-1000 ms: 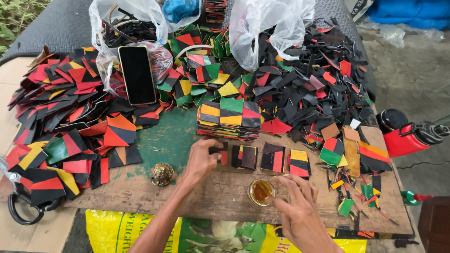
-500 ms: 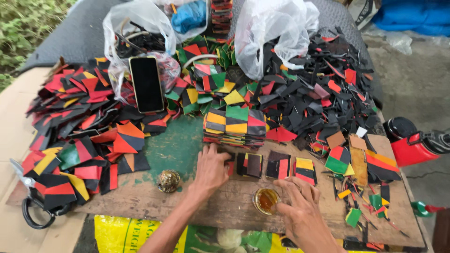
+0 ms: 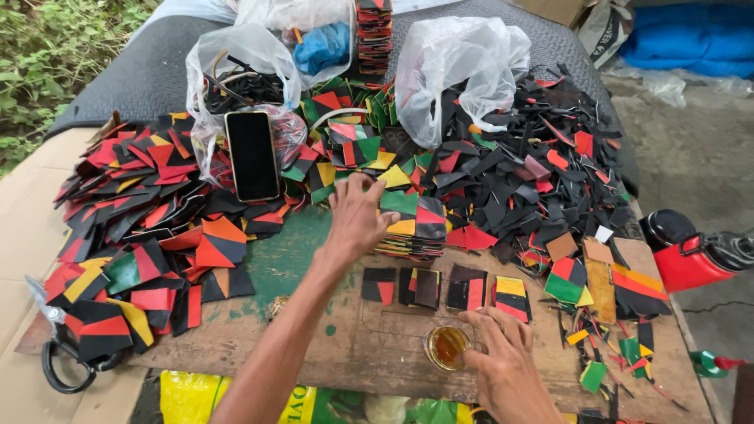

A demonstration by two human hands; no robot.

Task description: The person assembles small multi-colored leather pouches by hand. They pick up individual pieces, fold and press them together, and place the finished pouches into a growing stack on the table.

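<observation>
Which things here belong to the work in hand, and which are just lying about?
In use:
left hand on the stack of coloured squares
right hand beside the small jar of amber liquid
row of squares

Lying about:
phone
scissors
red bottle
plastic bags

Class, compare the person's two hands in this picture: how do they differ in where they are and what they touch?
The left hand reaches far forward onto the stack of coloured patches; the right hand stays near the board's front edge. The left hand lies spread, palm down, on the patches; the right hand's fingers rest at the small glass jar. Both are bare.
</observation>
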